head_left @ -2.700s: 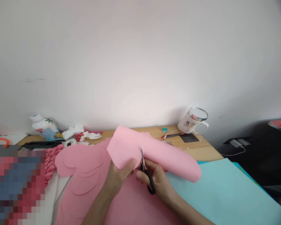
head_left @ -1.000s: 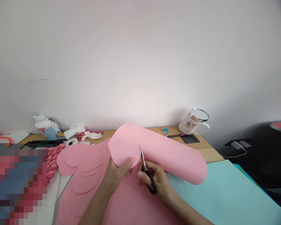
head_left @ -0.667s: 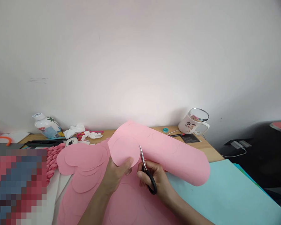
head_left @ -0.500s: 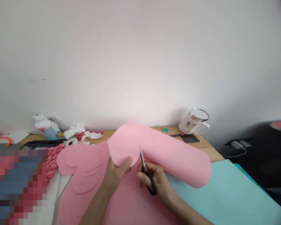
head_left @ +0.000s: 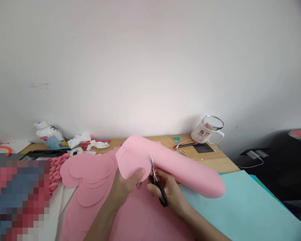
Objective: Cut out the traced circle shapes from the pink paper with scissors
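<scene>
A large sheet of pink paper (head_left: 180,164) is held up above the desk, its right part curling into a roll. My left hand (head_left: 127,187) pinches the sheet's left end, thumb on top, beside a rounded cut edge. Faint circle outlines show on the paper. In my right hand (head_left: 168,189) are black-handled scissors (head_left: 161,194), blades pointing up and slightly apart at the paper by the curve. Beneath and to the left lie several overlapping pink paper circles (head_left: 91,165). The fingers of my right hand are partly hidden behind the handles.
A white mug (head_left: 207,130) stands at the back right beside a black card (head_left: 203,148) and a pen (head_left: 187,145). Light blue sheets (head_left: 243,204) cover the right side. At the back left are a white bottle (head_left: 50,135), crumpled tissues (head_left: 79,140) and a pink braided item (head_left: 56,174).
The scissor blades have opened slightly at the paper. The pink sheet's right part has sunk and curled tighter, uncovering more of the pen and a cable behind it.
</scene>
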The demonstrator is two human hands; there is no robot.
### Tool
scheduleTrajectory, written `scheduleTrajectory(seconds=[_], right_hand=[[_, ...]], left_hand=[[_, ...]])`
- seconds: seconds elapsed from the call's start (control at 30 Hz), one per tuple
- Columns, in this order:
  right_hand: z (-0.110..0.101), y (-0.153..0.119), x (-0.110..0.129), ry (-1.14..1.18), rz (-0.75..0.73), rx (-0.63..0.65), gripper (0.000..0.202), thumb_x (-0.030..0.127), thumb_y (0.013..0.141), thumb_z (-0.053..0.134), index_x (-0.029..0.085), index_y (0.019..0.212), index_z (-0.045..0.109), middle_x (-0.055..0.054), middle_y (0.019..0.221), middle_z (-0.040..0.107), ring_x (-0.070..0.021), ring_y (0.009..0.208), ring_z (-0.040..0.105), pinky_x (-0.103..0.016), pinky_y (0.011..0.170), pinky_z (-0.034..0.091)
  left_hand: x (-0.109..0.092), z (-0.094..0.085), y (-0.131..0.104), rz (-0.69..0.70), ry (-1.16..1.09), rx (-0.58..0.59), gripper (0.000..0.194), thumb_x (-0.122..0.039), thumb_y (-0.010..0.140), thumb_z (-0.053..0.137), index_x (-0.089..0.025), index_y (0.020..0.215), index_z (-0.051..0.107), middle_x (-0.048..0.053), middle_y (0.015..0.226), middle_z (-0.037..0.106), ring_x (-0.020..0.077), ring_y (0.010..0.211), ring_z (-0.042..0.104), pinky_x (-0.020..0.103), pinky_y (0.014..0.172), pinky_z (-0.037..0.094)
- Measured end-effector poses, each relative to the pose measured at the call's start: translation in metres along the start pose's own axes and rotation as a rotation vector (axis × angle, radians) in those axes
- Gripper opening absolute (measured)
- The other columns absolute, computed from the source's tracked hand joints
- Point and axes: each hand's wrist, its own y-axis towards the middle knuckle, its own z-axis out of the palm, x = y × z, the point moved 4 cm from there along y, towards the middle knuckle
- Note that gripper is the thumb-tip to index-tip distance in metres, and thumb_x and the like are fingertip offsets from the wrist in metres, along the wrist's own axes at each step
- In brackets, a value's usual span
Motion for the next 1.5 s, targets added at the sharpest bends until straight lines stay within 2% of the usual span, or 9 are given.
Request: scheduleTrajectory(seconds=[0.17,0.37,0.7,0.93,1.2,1.5], right_hand=[[0.0028,-0.0014,0.0079,-0.006,-0.029,0.063,0.021,0.034,0.072,0.069,0.017,0.074,0.058,0.004,0.062,0.042,-0.0105,0.057,0.037,-0.022,0.052,0.03],[0.0021,-0.0013,0.0063,-0.038,-0.058,0.051,0.018,0.031,0.072,0.07,0.017,0.072,0.059,0.003,0.064,0.042,-0.0109,0.058,0.037,-0.022,0.054,0.032],[0.0024,0.0006,0.0103,-0.038,-0.031,0.039,0.021,0.035,0.071,0.069,0.016,0.069,0.061,0.004,0.059,0.041,-0.0099,0.054,0.035,-0.022,0.052,0.03],[0.0016,-0.0007,0.0069,-0.065,0.003,0.027,0.021,0.037,0.071,0.068,0.016,0.07,0.061,0.003,0.06,0.046,-0.0106,0.055,0.035,-0.023,0.051,0.028],[0.0014,-0.0005,0.0068,-0.04,-0.041,0.02,0.024,0.039,0.07,0.069,0.018,0.068,0.057,0.004,0.058,0.044,-0.0115,0.055,0.037,-0.023,0.054,0.034],[0.0007,-0.0012,0.0073,-0.094,-0.03,0.004,0.026,0.039,0.073,0.065,0.019,0.064,0.052,0.004,0.056,0.04,-0.0103,0.052,0.036,-0.023,0.049,0.031]], left_hand=[[0.0021,0.0007,-0.0009,-0.042,-0.05,0.034,0.012,-0.018,0.07,0.064,-0.017,0.064,0.053,-0.004,0.051,0.05,0.0102,0.047,0.046,0.023,0.045,0.038],[0.0059,-0.0007,-0.0017,-0.039,-0.021,0.03,0.014,-0.025,0.074,0.062,-0.016,0.068,0.054,-0.003,0.054,0.051,0.0102,0.049,0.047,0.023,0.045,0.039],[0.0033,-0.0015,0.0002,-0.034,0.01,0.026,0.015,-0.026,0.072,0.063,-0.016,0.067,0.053,-0.003,0.052,0.05,0.0104,0.048,0.046,0.024,0.045,0.039],[0.0041,-0.0013,-0.0005,-0.033,0.0,0.034,0.014,-0.025,0.072,0.063,-0.016,0.068,0.054,-0.003,0.052,0.05,0.0104,0.048,0.046,0.024,0.045,0.039],[0.0027,-0.0002,-0.0016,-0.045,-0.01,0.033,0.013,-0.024,0.072,0.063,-0.016,0.073,0.053,-0.003,0.055,0.051,0.0106,0.05,0.046,0.024,0.045,0.039],[0.0026,-0.0011,-0.0011,-0.049,-0.01,0.031,0.013,-0.024,0.071,0.064,-0.016,0.07,0.054,-0.003,0.053,0.05,0.0105,0.049,0.046,0.024,0.045,0.038]])
